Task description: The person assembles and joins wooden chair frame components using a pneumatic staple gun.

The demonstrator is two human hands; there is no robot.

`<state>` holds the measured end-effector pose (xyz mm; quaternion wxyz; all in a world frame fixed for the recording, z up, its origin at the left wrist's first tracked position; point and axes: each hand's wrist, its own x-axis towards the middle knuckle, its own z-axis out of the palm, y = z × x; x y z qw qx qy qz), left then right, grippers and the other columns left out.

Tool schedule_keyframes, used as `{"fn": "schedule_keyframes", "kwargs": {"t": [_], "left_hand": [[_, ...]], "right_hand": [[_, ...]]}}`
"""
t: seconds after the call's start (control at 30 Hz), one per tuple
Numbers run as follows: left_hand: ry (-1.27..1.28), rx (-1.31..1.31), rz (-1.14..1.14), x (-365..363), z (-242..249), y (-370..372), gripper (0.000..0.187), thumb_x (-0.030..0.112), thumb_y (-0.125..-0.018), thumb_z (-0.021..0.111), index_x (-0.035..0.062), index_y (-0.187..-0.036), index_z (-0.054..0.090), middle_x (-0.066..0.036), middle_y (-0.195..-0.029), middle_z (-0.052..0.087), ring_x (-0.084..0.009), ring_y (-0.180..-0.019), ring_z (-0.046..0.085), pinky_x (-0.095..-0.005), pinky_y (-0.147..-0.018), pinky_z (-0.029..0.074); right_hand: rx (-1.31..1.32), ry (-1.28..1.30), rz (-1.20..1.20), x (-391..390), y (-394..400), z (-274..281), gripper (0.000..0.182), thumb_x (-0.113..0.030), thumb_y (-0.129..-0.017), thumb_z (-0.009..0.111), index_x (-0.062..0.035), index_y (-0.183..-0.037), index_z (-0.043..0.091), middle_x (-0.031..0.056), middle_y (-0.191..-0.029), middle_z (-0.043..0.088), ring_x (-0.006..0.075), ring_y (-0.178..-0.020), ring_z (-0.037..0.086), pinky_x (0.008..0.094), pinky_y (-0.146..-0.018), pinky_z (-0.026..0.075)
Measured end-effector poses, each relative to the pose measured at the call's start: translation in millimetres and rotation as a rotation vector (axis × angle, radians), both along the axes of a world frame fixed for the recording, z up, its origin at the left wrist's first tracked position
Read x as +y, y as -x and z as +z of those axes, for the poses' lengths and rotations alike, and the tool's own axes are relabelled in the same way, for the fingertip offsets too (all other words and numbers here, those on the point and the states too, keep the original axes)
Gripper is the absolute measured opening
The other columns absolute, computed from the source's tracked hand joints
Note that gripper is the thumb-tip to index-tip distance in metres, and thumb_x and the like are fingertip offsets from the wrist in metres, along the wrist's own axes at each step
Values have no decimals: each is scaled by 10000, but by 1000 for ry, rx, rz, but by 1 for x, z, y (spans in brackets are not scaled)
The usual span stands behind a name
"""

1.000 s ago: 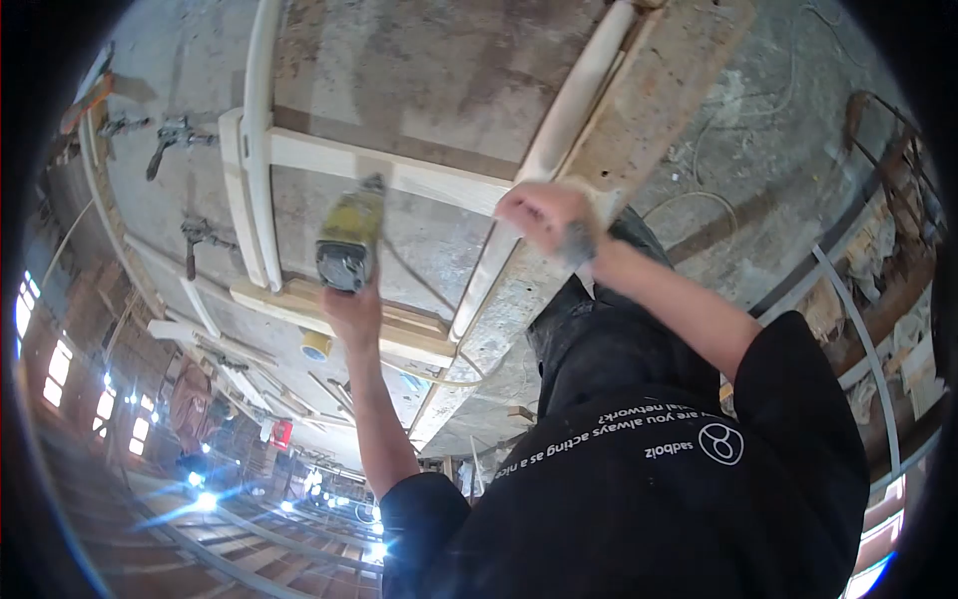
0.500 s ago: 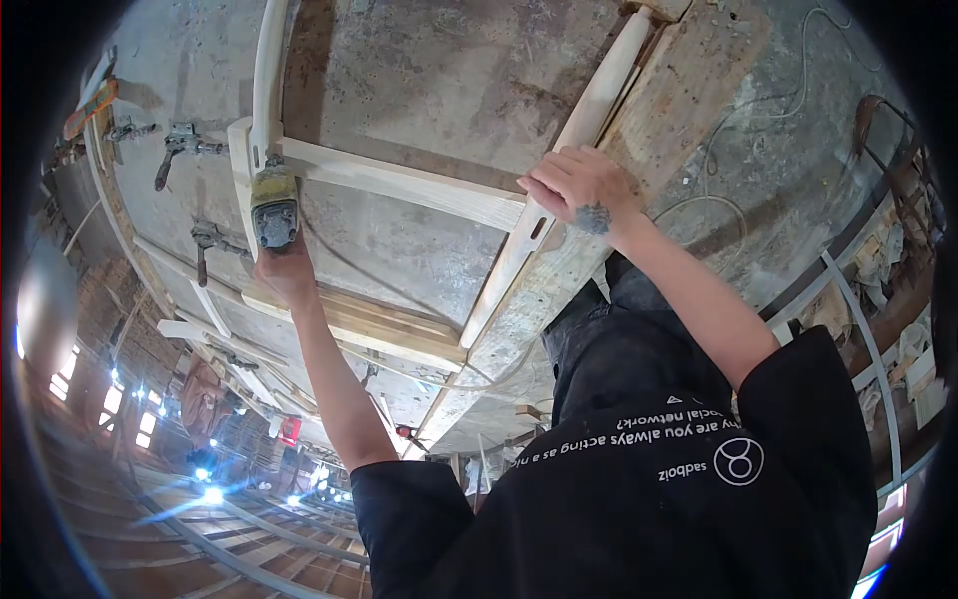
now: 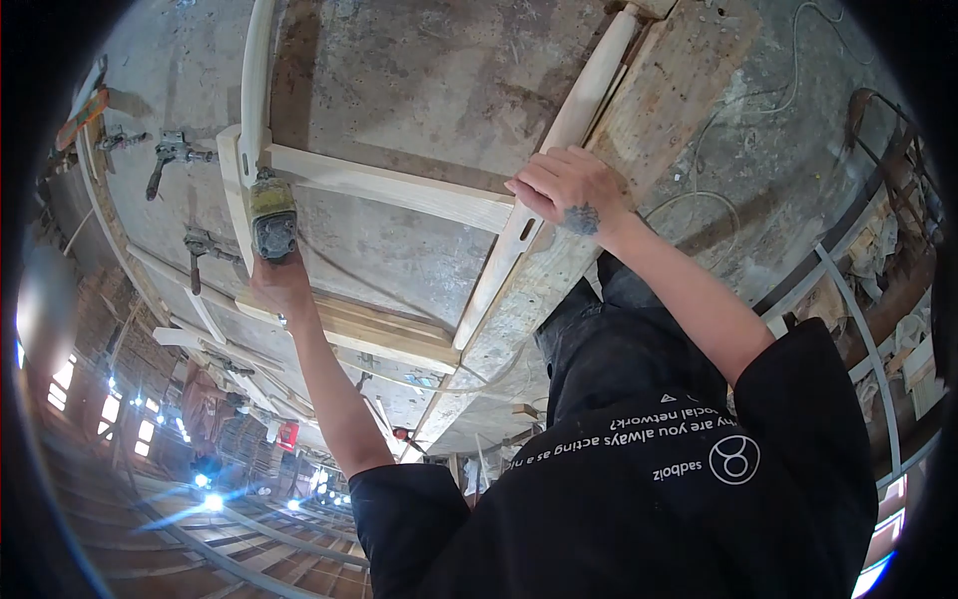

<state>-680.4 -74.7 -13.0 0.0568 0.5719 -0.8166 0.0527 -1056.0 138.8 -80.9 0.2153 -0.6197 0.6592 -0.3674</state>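
Note:
My left hand (image 3: 280, 284) is closed around the handle of a power drill (image 3: 271, 215) with a yellow-green and dark, dusty body. Its front end faces the joint between a pale slotted wooden leg (image 3: 255, 90) and a crossrail (image 3: 389, 186); the tip is hidden. My right hand (image 3: 571, 190), fingers curled, grips a second tapered wooden leg (image 3: 589, 85) where the crossrail's other end meets it. An oblong slot shows in that leg just below the hand. Together these pieces form a frame lying over the grey work surface.
Metal screw clamps (image 3: 172, 155) stand along the left side. Stacked wooden strips (image 3: 369, 334) lie below the crossrail. A worn plank (image 3: 669, 90) runs beside the right leg. A thin cable (image 3: 704, 140) curls on the floor at right, and wood scraps (image 3: 898, 329) sit farther right.
The view has shifted slightly, so the frame and clamps appear a little left and lower. Both hands keep their holds, with the drill at the same joint.

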Motion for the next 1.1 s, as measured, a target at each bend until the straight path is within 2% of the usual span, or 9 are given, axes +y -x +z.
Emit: {"fn": "schedule_keyframes", "kwargs": {"t": [0.27,0.4,0.5,0.6,0.63,0.77,0.9,1.0,1.1], "left_hand": [[28,-98,25,-2,-1,-11,314,257,-720,880,70,-945,764,-183,-781,725,-423,-724,695,-459,-623,543],[55,-106,-8,-2,0,-7,367,356,-761,886,22,-793,736,-198,-716,710,-434,-655,682,-494,-592,534],[-28,-108,66,-4,4,-10,315,248,-729,884,56,-948,762,-216,-774,712,-453,-734,678,-491,-622,528],[-15,-192,129,4,24,-6,313,256,-749,879,29,-929,759,-217,-780,720,-449,-757,693,-480,-638,536],[-35,-116,157,12,32,-4,313,256,-770,868,12,-932,757,-218,-803,730,-427,-761,708,-473,-646,538],[-225,343,258,83,75,-16,352,254,-876,808,-72,-988,737,-177,-876,771,-301,-714,734,-431,-669,548],[-659,412,1055,173,116,-67,402,224,-936,760,-110,-1152,699,-112,-933,761,-246,-785,666,-365,-746,531],[-698,263,1363,234,146,-75,397,219,-936,754,-106,-1157,698,-138,-1014,766,-239,-897,680,-363,-822,513],[-495,316,1147,314,151,-128,392,235,-916,772,-83,-1136,707,-141,-1049,769,-241,-938,693,-387,-852,511]], "right_hand": [[20,-15,41,3,2,3,192,-198,-857,773,-129,-762,622,7,-733,613,202,-720,637,338,-662,498],[34,-2,33,3,0,0,227,-213,-866,768,-134,-747,591,4,-721,585,191,-714,623,331,-671,485],[37,16,38,4,0,-1,237,-216,-869,765,-133,-740,584,4,-709,576,191,-708,621,333,-662,480],[36,38,44,5,0,1,245,-224,-875,756,-138,-737,573,4,-713,561,194,-700,610,344,-657,475],[39,44,47,6,1,0,249,-228,-878,753,-141,-736,568,5,-718,556,195,-698,604,349,-656,473],[-20,180,506,40,-23,1,256,-240,-874,743,-165,-738,541,-9,-743,513,172,-715,570,352,-686,454],[-161,221,600,70,-91,3,236,-232,-861,738,-178,-745,540,-21,-758,502,151,-742,558,326,-711,442],[-86,108,527,65,-120,-2,133,-244,-839,752,-191,-821,631,-11,-844,587,191,-866,611,378,-818,451],[27,61,389,45,-135,8,102,-252,-854,735,-195,-924,687,-9,-907,634,226,-982,627,415,-863,444]]}}
